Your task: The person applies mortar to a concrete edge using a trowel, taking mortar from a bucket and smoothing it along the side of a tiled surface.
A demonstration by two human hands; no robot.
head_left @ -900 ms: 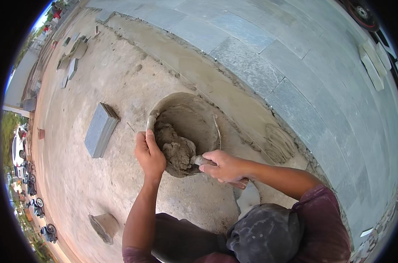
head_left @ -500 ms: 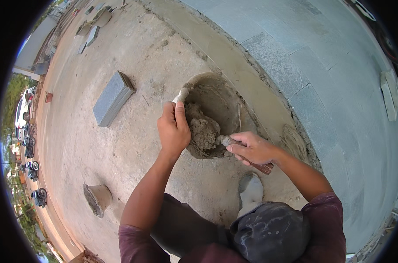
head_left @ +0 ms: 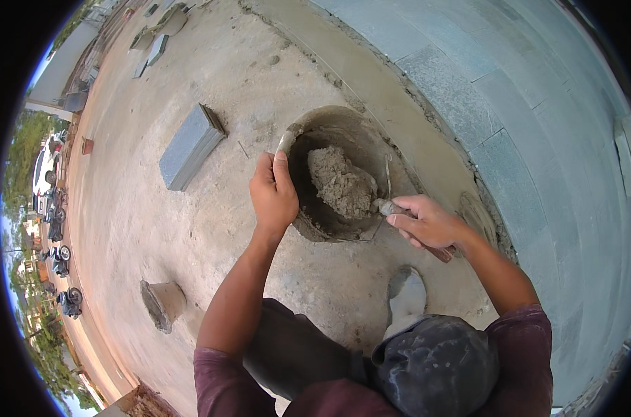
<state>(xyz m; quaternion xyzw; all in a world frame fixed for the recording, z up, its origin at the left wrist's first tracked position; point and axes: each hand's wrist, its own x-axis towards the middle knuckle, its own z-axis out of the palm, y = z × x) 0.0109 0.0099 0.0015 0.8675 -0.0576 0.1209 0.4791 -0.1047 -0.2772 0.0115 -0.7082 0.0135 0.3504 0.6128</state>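
A round, mortar-caked bucket (head_left: 308, 226) stands on the ground ahead of me. My left hand (head_left: 274, 194) grips its left rim, thumb on top and fingers curled around the edge. My right hand (head_left: 427, 224) is closed around the handle of a trowel (head_left: 383, 206), at the bucket's lower right edge. A reddish-brown handle end sticks out below the palm. A thick lump of wet grey mortar (head_left: 340, 182) sits inside the bucket against the trowel's neck. The blade is hidden under the mortar.
Left of the bucket lies a stack of grey stone slabs (head_left: 190, 149). A small mortar-crusted bucket (head_left: 164, 304) rests tipped at lower left. Grey paving (head_left: 510, 160) spans the right, bordered by a mortar strip (head_left: 399, 132) and a string line. My boot (head_left: 406, 295) is below the bucket.
The mortar lump has risen from the bucket's lower left side toward its middle, with the trowel under it. My right hand has shifted slightly right; the left still grips the rim.
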